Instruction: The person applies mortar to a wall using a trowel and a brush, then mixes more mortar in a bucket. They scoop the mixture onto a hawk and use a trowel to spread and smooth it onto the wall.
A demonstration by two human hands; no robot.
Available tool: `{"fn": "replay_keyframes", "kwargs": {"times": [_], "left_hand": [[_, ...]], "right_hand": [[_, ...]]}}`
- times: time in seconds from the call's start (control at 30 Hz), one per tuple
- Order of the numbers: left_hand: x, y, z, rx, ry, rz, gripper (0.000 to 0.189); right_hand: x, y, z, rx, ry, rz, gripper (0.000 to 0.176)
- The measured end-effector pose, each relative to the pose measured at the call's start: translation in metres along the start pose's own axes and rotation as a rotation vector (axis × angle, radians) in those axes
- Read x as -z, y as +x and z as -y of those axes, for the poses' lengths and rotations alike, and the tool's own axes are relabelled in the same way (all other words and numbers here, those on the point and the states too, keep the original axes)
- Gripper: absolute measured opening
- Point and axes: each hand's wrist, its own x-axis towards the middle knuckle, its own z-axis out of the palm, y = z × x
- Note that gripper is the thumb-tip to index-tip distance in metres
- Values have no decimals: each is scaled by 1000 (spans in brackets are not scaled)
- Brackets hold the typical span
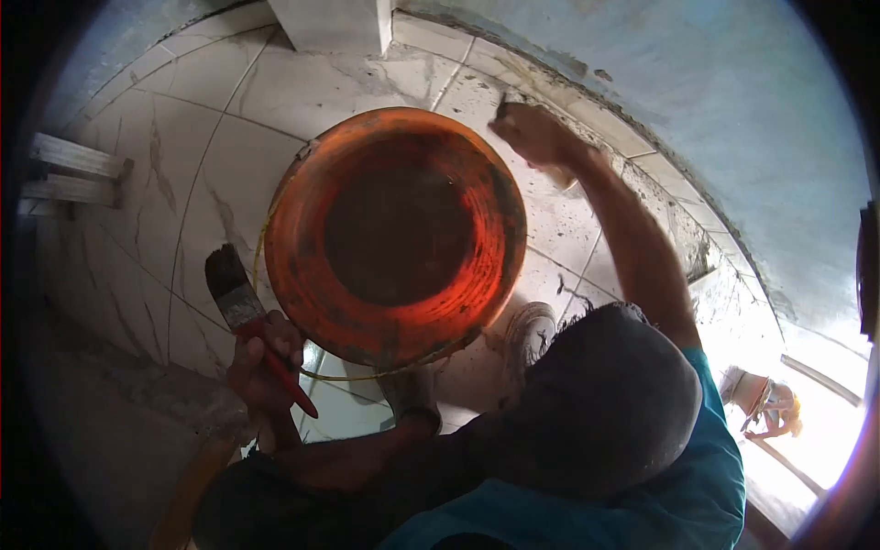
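Observation:
My left hand is closed around a paintbrush with a red handle and dark, caked bristles pointing up and left. Right beside it is a large orange bucket, its inner wall streaked with dark residue and its bottom dark. A thin yellow cord runs along the bucket's near left rim. Beyond the rim, my right hand is reached out over the tiled floor by the base of the wall, fingers curled. Something dark shows at its fingertips; I cannot tell what it is.
Grey-blue wall curves along the right, above a dirty tile skirting. A white post stands at the back. Pale bars lie at left. A dark rounded cloth shape covers the lower middle. A shoe is beside the bucket.

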Motion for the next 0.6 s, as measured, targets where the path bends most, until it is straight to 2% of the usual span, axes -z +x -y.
{"fn": "replay_keyframes", "kwargs": {"times": [0.03, 0.07, 0.13, 0.17, 0.23, 0.37, 0.47, 0.53, 0.6], "left_hand": [[0, 3, 0, -5, -16, -2, 31], [0, 10, 0, -13, -7, 20, 31], [-4, 7, 0, -70, 23, 57, 32], [-4, 7, 1, -85, 24, 59, 32], [-2, 2, 1, -55, 8, -24, 32], [-1, 2, 0, -30, 22, 4, 32], [-3, 4, 2, -57, 12, 17, 30], [-2, 4, 3, -70, 35, -18, 30], [-3, 2, 3, -55, 44, -50, 31]], "right_hand": [[6, -14, 12, 7, 53, 43, 38], [2, -14, 11, 73, -9, 1, 38], [-6, -10, -3, 96, 121, -267, 41], [-4, -8, -7, 110, 115, -271, 41], [-5, -13, -16, -135, 116, -289, 43], [-10, -3, -29, -104, -82, -321, 46], [-7, 6, -21, -44, -199, -286, 45], [-9, 13, -22, 174, -292, -342, 41], [-13, 22, -25, 226, -329, -393, 42]]}}
